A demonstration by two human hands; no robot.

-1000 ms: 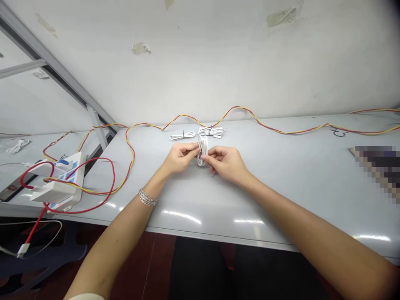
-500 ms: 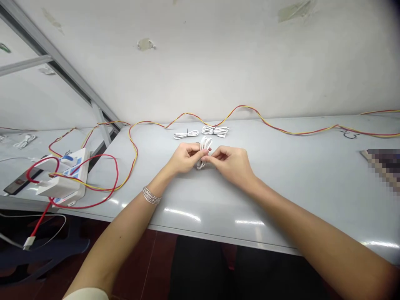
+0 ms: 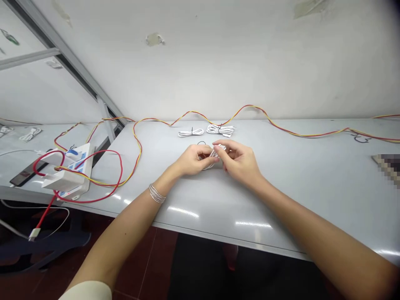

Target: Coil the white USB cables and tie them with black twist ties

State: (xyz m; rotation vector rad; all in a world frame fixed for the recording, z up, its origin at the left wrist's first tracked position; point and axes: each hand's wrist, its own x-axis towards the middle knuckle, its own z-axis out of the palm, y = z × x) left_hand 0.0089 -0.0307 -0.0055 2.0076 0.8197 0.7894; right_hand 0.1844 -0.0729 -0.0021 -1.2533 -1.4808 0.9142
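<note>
A coiled white cable [image 3: 214, 154] is pinched between my two hands over the middle of the table, partly hidden by the fingers. My left hand [image 3: 195, 159] grips its lower left side, thumb against fingers. On the upper right part of the coil, my right hand [image 3: 237, 157] closes with thumb and forefinger. A thin black tie [image 3: 201, 142] loops up beside my left fingers. Just beyond my hands lie a small white cable bundle [image 3: 191, 133] and a thicker white cable bundle [image 3: 220, 130], each bound with a dark tie.
Red and yellow twisted wires [image 3: 300, 134] run along the wall edge. At left, a white power strip [image 3: 84, 166] carries plugged-in adapters and a looping red cable [image 3: 120, 166]. Dark ties [image 3: 359, 137] and a pixelated object [image 3: 389, 166] lie at right.
The coil has tilted from upright toward the right and is more covered by my fingers. My right hand has shifted up onto its top end. The view has shifted slightly.
</note>
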